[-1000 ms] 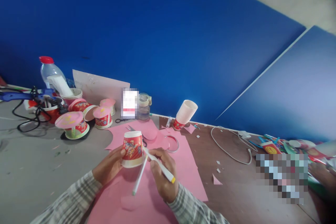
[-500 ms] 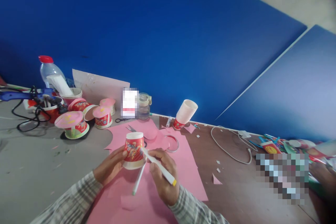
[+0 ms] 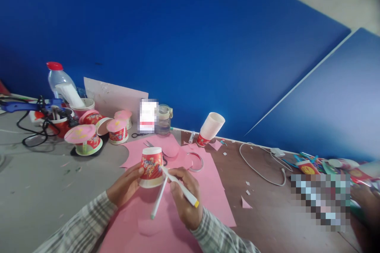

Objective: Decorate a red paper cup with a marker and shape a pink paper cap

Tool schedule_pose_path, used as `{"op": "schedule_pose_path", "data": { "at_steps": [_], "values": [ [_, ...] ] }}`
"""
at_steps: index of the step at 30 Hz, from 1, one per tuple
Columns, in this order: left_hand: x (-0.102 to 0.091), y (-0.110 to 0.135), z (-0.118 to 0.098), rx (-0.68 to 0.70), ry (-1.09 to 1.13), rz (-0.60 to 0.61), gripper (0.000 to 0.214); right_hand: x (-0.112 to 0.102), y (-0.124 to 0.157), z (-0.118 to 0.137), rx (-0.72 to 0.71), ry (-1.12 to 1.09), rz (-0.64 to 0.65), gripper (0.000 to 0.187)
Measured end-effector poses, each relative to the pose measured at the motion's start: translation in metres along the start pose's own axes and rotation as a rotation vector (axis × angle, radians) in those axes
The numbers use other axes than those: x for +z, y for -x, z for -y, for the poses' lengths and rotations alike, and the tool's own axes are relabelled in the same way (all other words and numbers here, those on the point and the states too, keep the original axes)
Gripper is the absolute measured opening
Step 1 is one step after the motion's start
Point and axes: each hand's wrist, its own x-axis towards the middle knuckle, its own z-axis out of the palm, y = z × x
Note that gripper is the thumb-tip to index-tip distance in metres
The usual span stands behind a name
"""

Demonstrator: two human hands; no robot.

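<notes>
My left hand [image 3: 127,184] is closed around the left side of a red patterned paper cup [image 3: 152,167], turned upside down with its wide rim lowest. Between the fingers of my right hand [image 3: 187,195] is a white marker with a yellow end [image 3: 182,189], its tip at the cup's right side. Below the cup, a second white marker with a green end [image 3: 158,201] slants down over pink paper [image 3: 208,201]. Scissors [image 3: 148,144] lie behind the cup, partly hidden by it. A roll of tape [image 3: 200,165] rests on the paper to the right.
Several cups with pink paper discs [image 3: 118,131] stand at left, near a clear bottle [image 3: 61,81] and black cable. A tilted stack of paper cups [image 3: 211,128], a jar [image 3: 164,120] and a white cable [image 3: 258,174] lie farther back. Another person's hand [image 3: 362,195] shows at far right.
The cup has risen very slightly in my left hand. My right hand keeps the marker at the cup's side; the view has shifted a little.
</notes>
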Motion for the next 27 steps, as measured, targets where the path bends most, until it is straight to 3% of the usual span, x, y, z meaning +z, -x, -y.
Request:
{"op": "schedule_pose_path", "data": {
  "at_steps": [11, 19, 27],
  "values": [
    [-0.008, -0.002, 0.004, 0.018, 0.011, -0.013, 0.038, 0.0, 0.001, -0.004, 0.04, -0.033, -0.047, 0.016],
    [0.002, 0.0, 0.0, 0.003, -0.046, -0.028, 0.037, 0.001, 0.002, 0.008, -0.063, -0.041, 0.05, 0.02],
    [0.003, 0.001, 0.002, 0.014, -0.108, -0.021, 0.038, 0.004, 0.002, 0.006, -0.079, -0.001, 0.034, 0.021]
  ]
}}
